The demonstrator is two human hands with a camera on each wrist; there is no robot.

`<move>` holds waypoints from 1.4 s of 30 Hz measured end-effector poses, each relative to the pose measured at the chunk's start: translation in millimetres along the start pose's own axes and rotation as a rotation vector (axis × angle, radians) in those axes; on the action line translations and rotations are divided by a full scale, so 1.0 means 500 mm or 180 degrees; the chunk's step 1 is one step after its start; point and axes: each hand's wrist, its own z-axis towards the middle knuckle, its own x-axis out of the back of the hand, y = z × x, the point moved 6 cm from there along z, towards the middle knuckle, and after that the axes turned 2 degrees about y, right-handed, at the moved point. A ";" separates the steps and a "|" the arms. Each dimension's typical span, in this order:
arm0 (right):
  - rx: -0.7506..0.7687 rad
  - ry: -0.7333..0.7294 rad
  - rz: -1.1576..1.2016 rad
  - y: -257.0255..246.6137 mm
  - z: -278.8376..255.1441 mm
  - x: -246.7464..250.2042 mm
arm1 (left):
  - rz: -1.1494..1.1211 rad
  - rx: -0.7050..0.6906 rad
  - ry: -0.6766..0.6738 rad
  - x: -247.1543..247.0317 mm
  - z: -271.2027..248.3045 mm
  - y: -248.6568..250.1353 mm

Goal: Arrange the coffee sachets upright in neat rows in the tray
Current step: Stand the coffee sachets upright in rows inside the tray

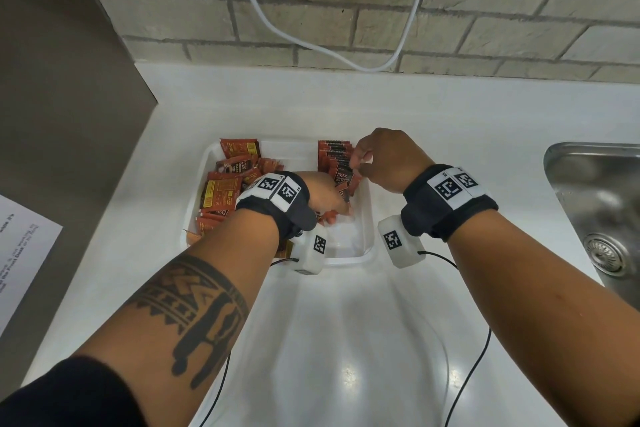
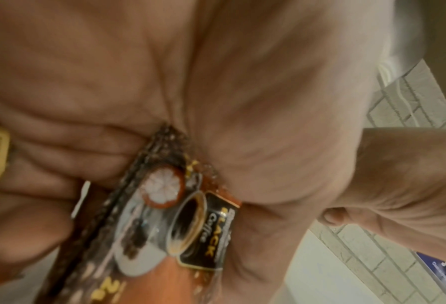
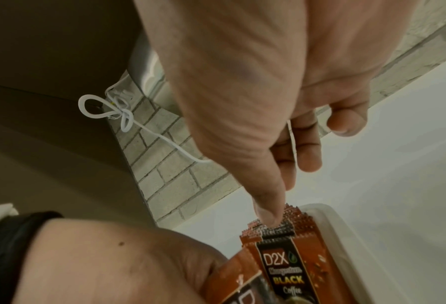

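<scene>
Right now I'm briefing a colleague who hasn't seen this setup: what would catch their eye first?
Red-brown coffee sachets in a white tray on the counter: a loose pile on its left side, an upright row along its right. The right hand touches the row's tops; the left hand grips sachets mid-tray.

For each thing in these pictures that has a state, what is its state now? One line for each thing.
Upright row of sachets: standing on the tray's right side.
Loose sachets: a jumbled heap on the left side.
Tray: near right part bare.
Left hand: grips sachets.
Right hand: fingertip on the row's top edges.
Sink: looks dry, holds nothing visible.
</scene>
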 end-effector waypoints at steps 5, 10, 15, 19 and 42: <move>-0.0041 -0.0097 -0.0072 -0.003 0.001 -0.008 | -0.0211 0.0080 0.0102 0.002 -0.001 -0.004; -0.0111 -0.0196 -0.0287 -0.011 0.020 -0.026 | -0.0272 0.0082 0.0121 0.000 -0.004 0.000; -0.0166 -0.0168 -0.0184 -0.010 0.030 -0.029 | -0.0335 0.0106 0.0136 -0.001 -0.003 -0.001; -0.0113 -0.0132 -0.0035 -0.008 0.027 -0.025 | -0.0417 0.0098 0.0104 -0.004 -0.001 -0.001; -0.0005 0.0040 0.1176 -0.017 -0.030 0.020 | -0.1252 -0.1010 0.0439 0.083 -0.100 0.022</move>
